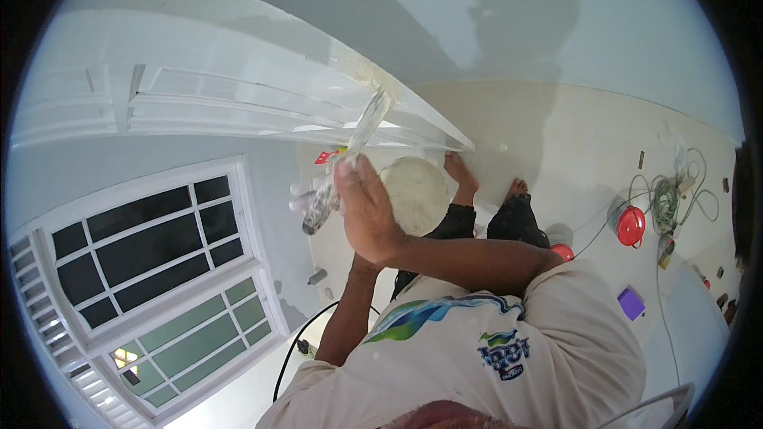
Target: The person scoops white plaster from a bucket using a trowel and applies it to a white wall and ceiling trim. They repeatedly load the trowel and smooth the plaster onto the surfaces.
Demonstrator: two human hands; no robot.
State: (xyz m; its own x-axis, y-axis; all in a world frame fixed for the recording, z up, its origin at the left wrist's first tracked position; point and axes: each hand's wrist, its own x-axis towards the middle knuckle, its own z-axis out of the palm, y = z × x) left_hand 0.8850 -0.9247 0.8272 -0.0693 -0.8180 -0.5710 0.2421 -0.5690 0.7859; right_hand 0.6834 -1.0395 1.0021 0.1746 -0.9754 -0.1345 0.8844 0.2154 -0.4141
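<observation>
My right hand [367, 210] is closed around the handle of a paint-smeared brush [368, 123]. The handle end is dark and points down to the left, while the pale, coated head meets the edge of a white panelled door [199, 48]. A yellowish wet-looking smear marks the door edge there. My left forearm [347, 322] rises beneath the right one, and its hand is mostly hidden behind my right hand. Whitish, blurred fingertips show beside the handle; whose they are I cannot make out. Below my hands stands a round bucket [416, 195] with a pale surface.
My bare feet [461, 175] are beside the bucket, near the door's lower corner. To the right lie a red-topped container [631, 226], coiled cable [668, 202] and a purple flat object [631, 303]. A white-framed window [159, 234] fills the left wall. A black hose [288, 357] curves nearby.
</observation>
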